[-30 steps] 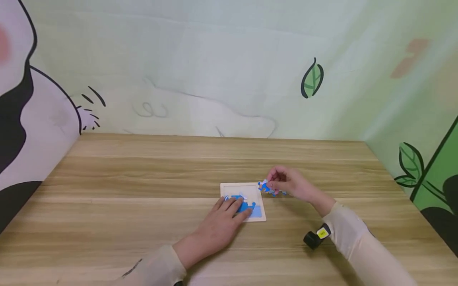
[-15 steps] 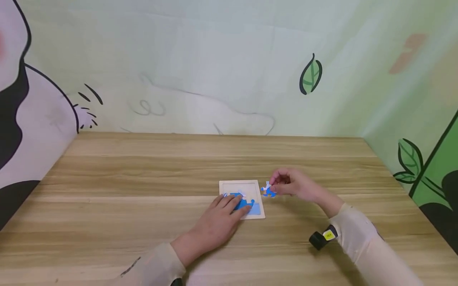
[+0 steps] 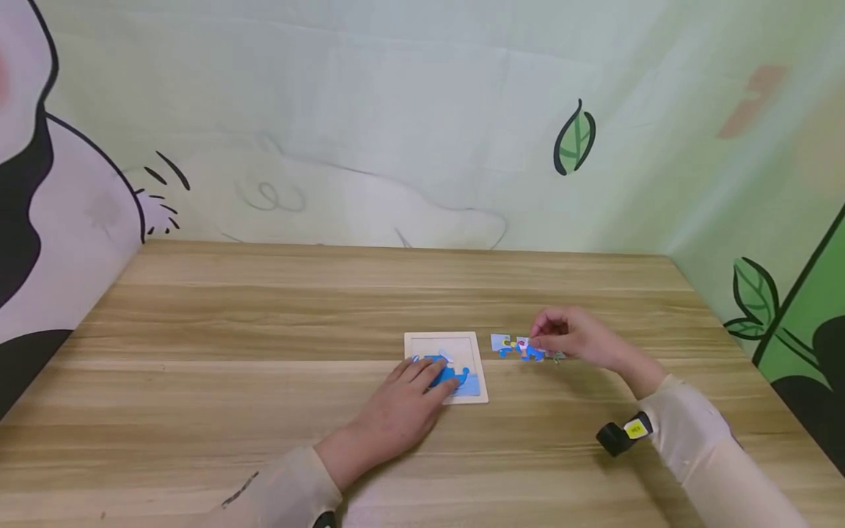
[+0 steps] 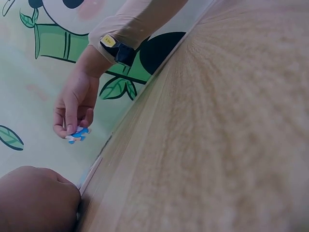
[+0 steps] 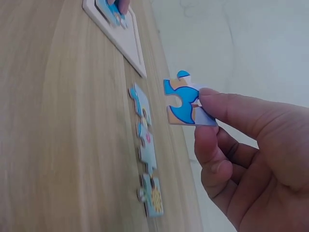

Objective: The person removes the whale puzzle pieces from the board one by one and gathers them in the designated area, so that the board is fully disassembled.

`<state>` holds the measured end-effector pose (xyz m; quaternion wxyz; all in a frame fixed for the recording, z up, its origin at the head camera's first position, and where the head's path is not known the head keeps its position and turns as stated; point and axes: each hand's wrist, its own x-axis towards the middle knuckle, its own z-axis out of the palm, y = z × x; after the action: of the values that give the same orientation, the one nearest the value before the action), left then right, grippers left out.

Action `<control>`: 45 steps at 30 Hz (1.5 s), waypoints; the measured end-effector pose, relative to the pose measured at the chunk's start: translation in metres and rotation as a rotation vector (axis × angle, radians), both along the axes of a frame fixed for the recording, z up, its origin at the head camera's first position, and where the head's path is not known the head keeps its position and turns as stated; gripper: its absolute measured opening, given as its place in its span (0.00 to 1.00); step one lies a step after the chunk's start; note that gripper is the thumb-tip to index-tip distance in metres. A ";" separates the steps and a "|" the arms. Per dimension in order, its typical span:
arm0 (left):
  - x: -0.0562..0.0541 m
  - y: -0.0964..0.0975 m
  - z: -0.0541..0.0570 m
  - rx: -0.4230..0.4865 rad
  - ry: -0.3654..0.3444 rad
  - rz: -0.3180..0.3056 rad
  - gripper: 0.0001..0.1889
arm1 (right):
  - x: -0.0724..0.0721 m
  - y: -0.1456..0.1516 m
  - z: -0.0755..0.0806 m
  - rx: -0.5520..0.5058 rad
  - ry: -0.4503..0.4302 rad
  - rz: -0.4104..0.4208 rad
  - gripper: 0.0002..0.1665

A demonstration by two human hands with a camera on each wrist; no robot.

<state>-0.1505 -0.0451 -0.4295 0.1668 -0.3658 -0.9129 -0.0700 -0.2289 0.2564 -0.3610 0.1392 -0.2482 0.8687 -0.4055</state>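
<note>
My left hand [image 3: 403, 411] lies with its fingers extended over blue jigsaw pieces [image 3: 457, 379] in the lower part of a pale square puzzle tray [image 3: 483, 367]. The fingers hide part of these pieces. To the right of the tray, my right hand [image 3: 577, 341] pinches a jigsaw piece [image 5: 186, 99] between thumb and fingers. That piece is blue, orange and pale, held above the table. Under it, in the right wrist view, a row of loose pieces runs along the table: a blue-edged one [image 5: 141, 108], one with a pink spot [image 5: 147, 149] and one with a yellow pattern [image 5: 154, 195].
The wood-grain table [image 3: 264, 308] reaches back to a wall [image 3: 396, 132] painted with cartoon shapes and leaves. A black wrist camera [image 3: 617, 438] sticks out from the right sleeve, over the table.
My right hand has moved rightward from the tray's edge with the pinched jigsaw piece, and loose pieces beside the tray have come into sight. My left hand has stayed on the tray.
</note>
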 end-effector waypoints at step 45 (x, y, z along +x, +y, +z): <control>0.001 0.000 0.001 0.005 -0.031 0.004 0.17 | 0.015 0.039 -0.025 0.142 0.019 -0.130 0.07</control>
<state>-0.1499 -0.0450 -0.4283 0.1536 -0.3623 -0.9160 -0.0778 -0.2140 0.2958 -0.3862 0.1217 -0.1844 0.9109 -0.3486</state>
